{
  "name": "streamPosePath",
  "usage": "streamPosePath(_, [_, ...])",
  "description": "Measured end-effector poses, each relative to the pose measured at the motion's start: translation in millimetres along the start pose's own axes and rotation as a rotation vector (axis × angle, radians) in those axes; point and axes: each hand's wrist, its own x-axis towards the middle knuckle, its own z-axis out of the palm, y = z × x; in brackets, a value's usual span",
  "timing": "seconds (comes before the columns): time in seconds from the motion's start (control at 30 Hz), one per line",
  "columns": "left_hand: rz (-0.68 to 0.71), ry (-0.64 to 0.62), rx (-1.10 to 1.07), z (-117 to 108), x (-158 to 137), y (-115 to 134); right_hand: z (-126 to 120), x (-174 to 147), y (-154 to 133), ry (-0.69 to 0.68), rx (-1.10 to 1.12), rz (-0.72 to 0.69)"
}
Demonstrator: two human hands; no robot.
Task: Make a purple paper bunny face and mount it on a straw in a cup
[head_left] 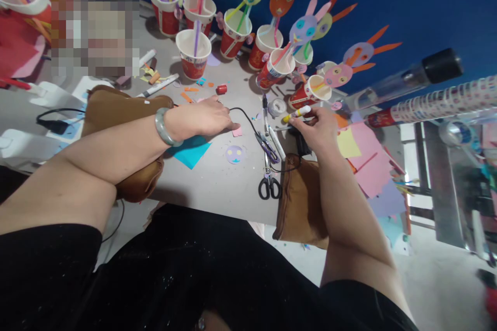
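Observation:
My left hand [205,116], with a pale bangle at the wrist, lies low over the table. One fingertip reaches a small pink paper piece [237,132]; the other fingers are loosely bent, with no object visible in them. Between the thumb and fingers of my right hand [320,129] is a yellow-and-white marker [297,114]. Below my hands lies a round lilac paper face [234,154] with yellow eyes and a blue mouth. A blue paper sheet [192,151] is partly under my left wrist. Black-handled scissors [269,187] and purple-grey scissors [267,147] lie between my hands.
Brown padded cushions [305,196] flank the work area. Red paper cups [194,54] with paper rabbit faces line the blue wall. A tape roll [277,107], a red cap [221,89] and a black cable [248,120] lie ahead. Pink paper sheets [368,158] are at right.

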Motion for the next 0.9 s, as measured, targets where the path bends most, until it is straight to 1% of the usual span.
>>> streamPosePath(0.03, [0.004, -0.074, 0.049, -3.0, 0.9, 1.7, 1.2, 1.9, -2.5, -0.007, 0.009, 0.004])
streamPosePath(0.1, [0.008, -0.159, 0.101, -8.1, 2.4, 4.1, 3.4, 3.7, -6.5, 0.024, 0.023, 0.006])
streamPosePath(0.2, [0.009, -0.185, 0.127, -10.1, 3.3, 4.1, 4.2, -1.8, -15.8, 0.148, 0.055, -0.049])
streamPosePath(0.23, [0.011, -0.188, 0.135, -9.2, 3.1, 3.4, 3.3, -5.9, -21.2, 0.166, 0.083, -0.088])
streamPosePath(0.27, [0.014, -0.181, 0.133, -7.8, 2.9, 2.6, 2.0, -10.8, -28.0, 0.154, 0.123, -0.136])
streamPosePath(0.3, [0.016, -0.169, 0.123, -6.0, 2.5, 1.7, 0.3, -16.2, -36.0, 0.107, 0.172, -0.189])
streamPosePath(0.37, [0.019, -0.147, 0.082, -2.1, 1.9, 0.3, -3.4, -27.2, -54.7, -0.051, 0.271, -0.309])
streamPosePath(0.47, [0.02, -0.118, 0.049, 3.1, 2.1, -0.1, -7.1, -39.1, -81.6, -0.29, 0.319, -0.481])
streamPosePath(0.53, [0.016, -0.104, 0.061, 6.1, 3.0, 0.1, -7.4, -41.8, -93.8, -0.392, 0.309, -0.555])
streamPosePath(0.57, [0.012, -0.099, 0.067, 7.5, 3.5, 0.2, -7.0, -41.8, -97.6, -0.418, 0.294, -0.572])
streamPosePath(0.63, [0.013, -0.099, 0.068, 10.4, 4.1, -0.4, -5.3, -40.1, -101.4, -0.421, 0.257, -0.561])
streamPosePath(0.7, [0.023, -0.093, 0.081, 13.2, 3.7, -1.7, -2.6, -38.3, -102.2, -0.385, 0.249, -0.505])
streamPosePath(0.8, [0.034, -0.043, 0.104, 16.2, 1.0, -3.3, 4.1, -38.8, -102.2, -0.331, 0.31, -0.419])
streamPosePath(0.9, [0.031, 0.003, 0.093, 16.4, -1.7, -2.2, 14.4, -42.4, -102.2, -0.296, 0.379, -0.369])
